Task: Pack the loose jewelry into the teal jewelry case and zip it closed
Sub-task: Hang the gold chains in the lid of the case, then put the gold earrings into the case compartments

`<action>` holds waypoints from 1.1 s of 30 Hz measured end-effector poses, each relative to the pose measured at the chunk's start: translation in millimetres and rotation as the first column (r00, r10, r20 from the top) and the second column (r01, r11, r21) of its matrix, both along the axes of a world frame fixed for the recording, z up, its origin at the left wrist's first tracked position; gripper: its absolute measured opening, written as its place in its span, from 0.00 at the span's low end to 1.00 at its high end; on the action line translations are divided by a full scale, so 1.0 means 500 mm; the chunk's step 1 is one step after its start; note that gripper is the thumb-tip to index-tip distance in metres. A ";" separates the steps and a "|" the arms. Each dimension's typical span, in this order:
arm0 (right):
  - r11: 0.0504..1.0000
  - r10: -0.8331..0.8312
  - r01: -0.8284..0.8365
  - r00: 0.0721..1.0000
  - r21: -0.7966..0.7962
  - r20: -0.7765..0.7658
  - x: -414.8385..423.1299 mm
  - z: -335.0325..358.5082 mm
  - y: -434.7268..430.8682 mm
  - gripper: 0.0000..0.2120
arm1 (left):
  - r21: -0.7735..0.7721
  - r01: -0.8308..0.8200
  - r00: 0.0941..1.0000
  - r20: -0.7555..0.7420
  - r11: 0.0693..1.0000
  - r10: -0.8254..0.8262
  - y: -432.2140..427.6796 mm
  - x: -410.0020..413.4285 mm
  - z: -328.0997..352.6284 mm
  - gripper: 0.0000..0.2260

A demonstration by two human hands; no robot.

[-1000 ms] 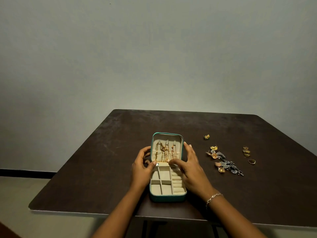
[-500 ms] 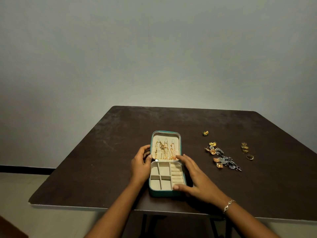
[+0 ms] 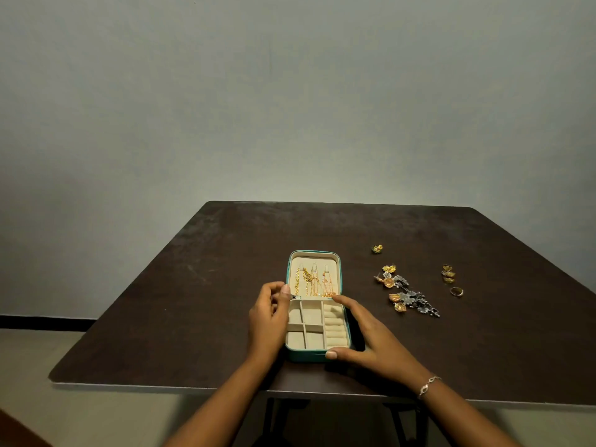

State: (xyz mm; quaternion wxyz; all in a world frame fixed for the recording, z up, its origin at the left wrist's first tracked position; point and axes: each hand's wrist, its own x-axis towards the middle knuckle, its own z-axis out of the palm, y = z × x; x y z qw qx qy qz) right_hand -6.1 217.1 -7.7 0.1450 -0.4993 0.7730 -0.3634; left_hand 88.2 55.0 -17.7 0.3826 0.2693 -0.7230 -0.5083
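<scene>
no legible text, no labels, no brands anywhere

The dark brown table (image 3: pixel 200 285) carried an open teal jewelry case (image 3: pixel 306 356) near its front edge, the lid swung back toward the wall. Well off to its right lay a small gold stud (image 3: pixel 376 249) and a cluster of gold and silver earrings (image 3: pixel 408 295). Farther right sat a short row of gold rings (image 3: pixel 448 274), with a single ring (image 3: pixel 456 291) just nearer the front.
</scene>
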 end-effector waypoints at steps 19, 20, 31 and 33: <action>0.600 -0.763 0.739 0.644 -0.307 0.059 -0.253 0.029 0.180 0.07 | -0.262 0.357 0.882 0.410 0.897 -0.231 0.047 0.003 -0.009 0.50; 0.562 -0.803 0.790 0.593 -0.244 0.069 -0.278 0.024 0.191 0.08 | -0.262 0.357 0.882 0.410 0.897 -0.231 0.048 0.004 -0.008 0.49; 0.497 -0.861 0.867 0.490 -0.019 -0.139 -0.324 -0.013 0.182 0.02 | -0.284 0.338 0.905 0.361 0.897 -0.226 0.052 0.005 -0.005 0.42; 0.502 -0.855 0.865 0.493 -0.016 -0.161 -0.321 -0.010 0.184 0.02 | -0.302 0.335 0.910 0.351 0.893 -0.223 0.054 0.005 -0.004 0.39</action>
